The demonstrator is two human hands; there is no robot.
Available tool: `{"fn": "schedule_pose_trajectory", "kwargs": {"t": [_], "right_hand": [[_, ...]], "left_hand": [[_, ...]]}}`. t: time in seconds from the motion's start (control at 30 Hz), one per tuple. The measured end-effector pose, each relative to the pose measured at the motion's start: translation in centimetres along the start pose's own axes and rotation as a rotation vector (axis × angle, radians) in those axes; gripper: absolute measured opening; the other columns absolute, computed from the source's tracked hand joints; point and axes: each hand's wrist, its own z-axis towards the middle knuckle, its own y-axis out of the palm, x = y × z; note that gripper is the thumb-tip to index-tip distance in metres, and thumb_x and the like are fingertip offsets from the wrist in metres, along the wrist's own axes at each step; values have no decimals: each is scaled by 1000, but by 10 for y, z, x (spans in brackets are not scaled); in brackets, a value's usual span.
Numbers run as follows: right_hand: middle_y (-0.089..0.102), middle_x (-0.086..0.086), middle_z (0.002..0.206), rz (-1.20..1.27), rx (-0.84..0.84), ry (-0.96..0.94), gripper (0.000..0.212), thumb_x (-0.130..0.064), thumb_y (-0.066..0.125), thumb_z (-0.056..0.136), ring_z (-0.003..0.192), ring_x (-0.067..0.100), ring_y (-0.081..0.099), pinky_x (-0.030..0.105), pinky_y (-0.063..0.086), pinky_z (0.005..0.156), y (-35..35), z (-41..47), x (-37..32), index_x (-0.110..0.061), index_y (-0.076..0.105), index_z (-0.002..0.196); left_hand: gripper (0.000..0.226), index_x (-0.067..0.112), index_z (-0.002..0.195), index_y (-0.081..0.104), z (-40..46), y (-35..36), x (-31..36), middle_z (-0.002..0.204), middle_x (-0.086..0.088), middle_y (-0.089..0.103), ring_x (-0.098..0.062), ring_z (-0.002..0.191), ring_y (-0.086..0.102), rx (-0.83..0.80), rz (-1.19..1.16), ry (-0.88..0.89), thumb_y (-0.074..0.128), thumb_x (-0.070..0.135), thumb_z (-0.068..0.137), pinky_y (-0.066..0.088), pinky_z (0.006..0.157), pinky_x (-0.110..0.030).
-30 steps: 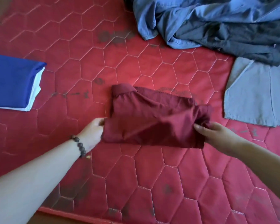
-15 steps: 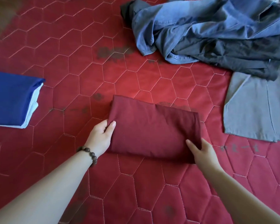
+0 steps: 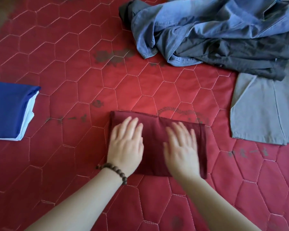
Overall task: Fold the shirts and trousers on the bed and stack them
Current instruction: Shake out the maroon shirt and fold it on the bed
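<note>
Both flat, holding nothing, our left hand [image 3: 126,144] and right hand [image 3: 182,147] press the folded maroon garment [image 3: 157,130] on the bed [image 3: 73,64]; next we'd carry it onto the blue stack [image 3: 8,109].

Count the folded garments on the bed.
3: maroon one under both hands, blue one atop a white one at left. More may lie out of frame.

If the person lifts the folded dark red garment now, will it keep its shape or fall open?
The dark red garment is thin cloth, so it is probably floppy and light; lifted by one edge, its folds would likely fall open. Both the left hand and the right hand press it flat, so supporting it from underneath with both hands seems safer.
</note>
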Motion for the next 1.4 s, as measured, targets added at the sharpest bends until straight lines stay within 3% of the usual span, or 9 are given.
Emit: {"fn": "schedule_pose_trajectory", "kwargs": {"t": [0.17,0.37,0.6,0.7,0.93,1.03,1.13,1.27,1.4], "right_hand": [[20,1,159,-58,-320,-102,58,-32,40,97,148,18,10,53,14,118,49,12,-15,-16,26,151],[18,0,160,-181,-260,13,62,-60,27,94,149,19,10,52,-2,119,44,-7,35,-36,22,151],[12,-4,161,-126,-277,122,58,-56,22,96,149,12,3,51,0,119,35,-11,50,-38,18,151],[6,1,162,-28,-249,121,52,-50,27,98,149,15,-4,48,-4,120,24,-13,54,-40,21,148],[26,14,154,253,-216,569,58,-33,69,86,139,28,26,40,26,112,-4,-13,45,-42,46,138],[41,10,127,428,-231,741,64,-27,71,85,99,18,52,30,40,90,-12,-8,42,-47,43,138],[51,8,102,426,-308,755,66,-27,69,85,70,6,47,27,39,75,-15,-9,42,-47,39,141],[51,4,105,445,-321,663,63,-25,69,85,77,8,51,25,38,79,-16,-14,33,-44,43,139],[52,5,127,488,-284,607,58,-18,70,85,119,23,51,30,38,102,-9,-15,1,-32,50,137]], "left_hand": [[51,26,145,42,5,41,-15,156,-1,31,-23,147,20,-274,146,152,40,40,96,13,120,-47],[66,40,151,20,-7,55,-43,162,5,11,-33,149,1,-256,166,38,32,62,90,12,117,-58],[64,37,152,16,-4,53,-43,163,0,0,-33,148,-2,-250,52,-36,27,57,93,10,117,-59],[60,35,152,19,-6,46,-38,161,-17,-7,-39,147,-2,-154,-43,-280,38,46,96,1,117,-54],[59,37,137,50,-6,19,-20,140,-20,34,-36,117,46,-70,-351,-540,70,21,84,44,100,-45],[56,41,132,53,-5,11,-22,117,-10,44,-24,84,56,-128,-497,-637,72,21,83,50,85,-33],[52,39,128,57,-9,5,-34,105,-6,56,-18,92,55,-174,-567,-602,74,25,81,39,83,-20],[45,26,125,63,-15,1,-54,117,-6,61,-23,112,57,-152,-579,-550,72,14,82,34,91,-16],[44,21,125,64,-23,-10,-83,121,-6,55,-25,116,54,-121,-518,-488,70,11,83,35,88,-17]]}}
